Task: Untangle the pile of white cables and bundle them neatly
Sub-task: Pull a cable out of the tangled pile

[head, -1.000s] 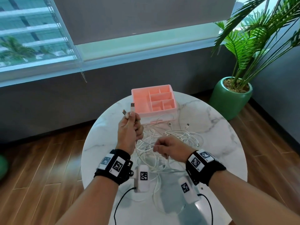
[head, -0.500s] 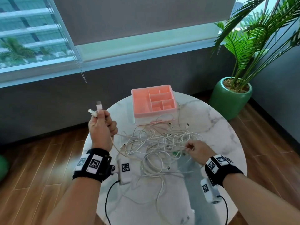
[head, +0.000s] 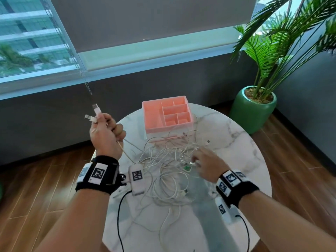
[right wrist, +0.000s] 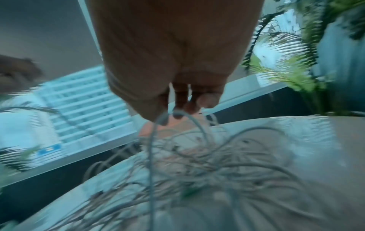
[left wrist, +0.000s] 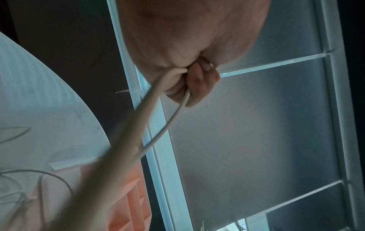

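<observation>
A tangled pile of white cables lies in the middle of the round marble table. My left hand is raised left of the table and grips two white cables, their USB plugs sticking up above the fist. In the left wrist view both cables run out of the curled fingers down toward the pile. My right hand is low over the right side of the pile. In the blurred right wrist view its fingertips pinch a cable loop.
A pink divided organiser tray stands at the table's far edge, with a pink cable tie in front of it. A potted palm in a green pot stands on the floor at right. Window and wall lie behind.
My left hand has pulled the two plug ends up and to the left, drawing the cables taut out of the pile. My right hand has moved right and down to the pile.
</observation>
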